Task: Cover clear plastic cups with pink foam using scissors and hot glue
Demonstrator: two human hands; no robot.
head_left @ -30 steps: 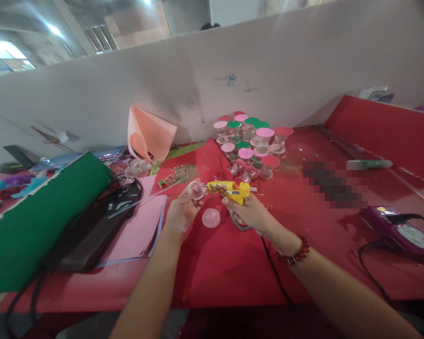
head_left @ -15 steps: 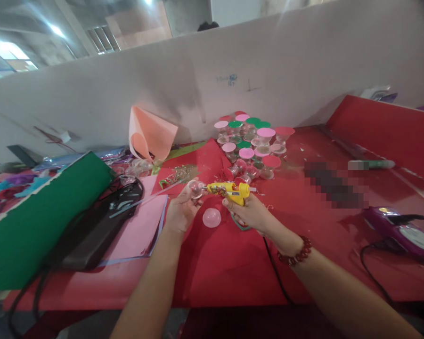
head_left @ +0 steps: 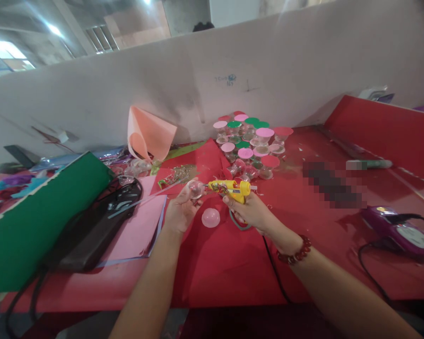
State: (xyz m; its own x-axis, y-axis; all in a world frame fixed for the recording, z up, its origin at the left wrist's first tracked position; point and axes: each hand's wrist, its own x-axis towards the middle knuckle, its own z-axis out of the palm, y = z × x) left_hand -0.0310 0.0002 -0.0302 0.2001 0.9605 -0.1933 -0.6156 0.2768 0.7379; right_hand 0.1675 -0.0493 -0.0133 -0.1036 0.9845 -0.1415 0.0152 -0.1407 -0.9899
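Between the fingers of my left hand (head_left: 181,209) is a clear plastic dome (head_left: 197,189), held up above the red table. My right hand (head_left: 249,212) grips a yellow hot glue gun (head_left: 229,187), its nozzle pointing left at the dome's rim; I cannot tell whether it touches. A glue stick pokes out of the gun's back end. Below and between the hands, a second clear dome (head_left: 211,218) rests on red paper (head_left: 229,263). Behind the gun stand several clear hourglass-shaped pieces (head_left: 265,169) topped with pink, green and red discs.
A black bag (head_left: 99,235) lies on pink sheets (head_left: 137,226) to the left, beside a green board (head_left: 53,216). A purple power strip (head_left: 403,230) with cables sits at right. A pale partition wall (head_left: 286,66) closes off the back. Peach paper (head_left: 151,134) leans against it.
Both hands keep almost the same pose with the dome and the glue gun. The glue gun has shifted very slightly to the right of the dome, and the whole view has moved a little.
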